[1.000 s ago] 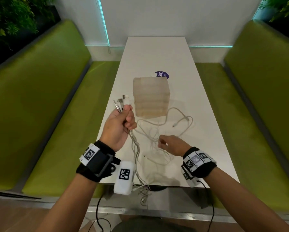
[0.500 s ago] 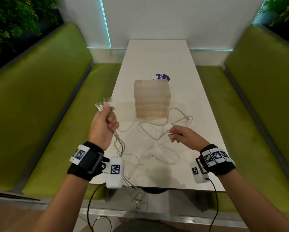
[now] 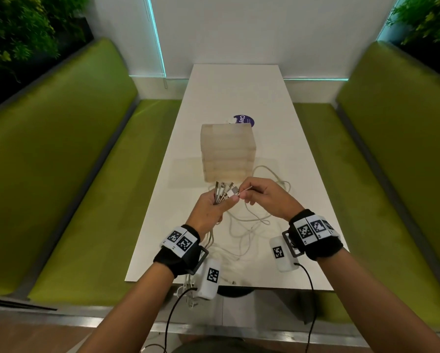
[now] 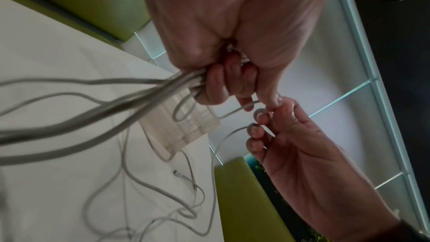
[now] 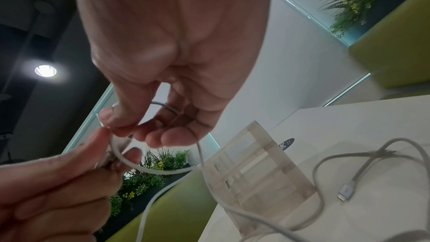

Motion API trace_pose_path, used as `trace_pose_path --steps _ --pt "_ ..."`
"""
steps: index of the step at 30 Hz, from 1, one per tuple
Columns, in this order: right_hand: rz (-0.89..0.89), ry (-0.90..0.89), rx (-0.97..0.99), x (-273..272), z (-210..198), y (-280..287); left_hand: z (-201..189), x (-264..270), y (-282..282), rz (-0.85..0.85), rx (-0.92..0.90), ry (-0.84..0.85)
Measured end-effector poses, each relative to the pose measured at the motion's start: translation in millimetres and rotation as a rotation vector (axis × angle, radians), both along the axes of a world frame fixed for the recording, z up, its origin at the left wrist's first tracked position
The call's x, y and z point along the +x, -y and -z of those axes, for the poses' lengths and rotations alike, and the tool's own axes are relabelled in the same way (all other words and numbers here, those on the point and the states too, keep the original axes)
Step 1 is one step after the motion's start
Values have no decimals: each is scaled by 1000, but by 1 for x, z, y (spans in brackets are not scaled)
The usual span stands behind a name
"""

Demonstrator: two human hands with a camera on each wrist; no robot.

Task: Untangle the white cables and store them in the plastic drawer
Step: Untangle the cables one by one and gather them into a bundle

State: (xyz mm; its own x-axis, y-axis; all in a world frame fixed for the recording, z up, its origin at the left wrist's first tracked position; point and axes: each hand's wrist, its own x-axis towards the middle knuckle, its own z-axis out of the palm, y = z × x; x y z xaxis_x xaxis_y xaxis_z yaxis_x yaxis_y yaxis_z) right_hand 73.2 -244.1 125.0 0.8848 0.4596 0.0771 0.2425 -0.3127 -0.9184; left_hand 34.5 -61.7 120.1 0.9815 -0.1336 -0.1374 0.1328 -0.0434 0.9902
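Note:
My left hand [image 3: 211,207] grips a bundle of white cables [image 4: 111,102] just below their plugs [image 3: 224,191], which stick up above the fist. My right hand [image 3: 262,197] pinches one white cable [image 5: 130,161] near its plug, thumb against fingertip, right beside the left thumb. Loose loops of white cable [image 3: 249,225] lie on the white table [image 3: 239,93] under both hands and trail over its near edge. The translucent plastic drawer unit [image 3: 227,151] stands just beyond the hands, its drawers closed. A free plug [image 5: 346,191] lies on the table beside it.
A round purple sticker [image 3: 244,120] sits on the table behind the drawer unit. Green padded benches [image 3: 68,174] run along both sides of the table. A white wall closes the far end.
My left hand has swung in from the left edge towards the table's middle. My right hand has lifted a cable end off the table and brought it to the bundle in the left hand.

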Motion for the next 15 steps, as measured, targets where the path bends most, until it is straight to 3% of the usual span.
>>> trace_pose_path --steps 5,13,15 --pt "23 -37 -32 2 1 -1 -10 -1 -6 -29 24 30" --pt "228 84 -562 28 44 20 -37 5 -36 -196 -74 151" --pt "270 45 -610 32 48 29 -42 8 -49 -246 -140 175"
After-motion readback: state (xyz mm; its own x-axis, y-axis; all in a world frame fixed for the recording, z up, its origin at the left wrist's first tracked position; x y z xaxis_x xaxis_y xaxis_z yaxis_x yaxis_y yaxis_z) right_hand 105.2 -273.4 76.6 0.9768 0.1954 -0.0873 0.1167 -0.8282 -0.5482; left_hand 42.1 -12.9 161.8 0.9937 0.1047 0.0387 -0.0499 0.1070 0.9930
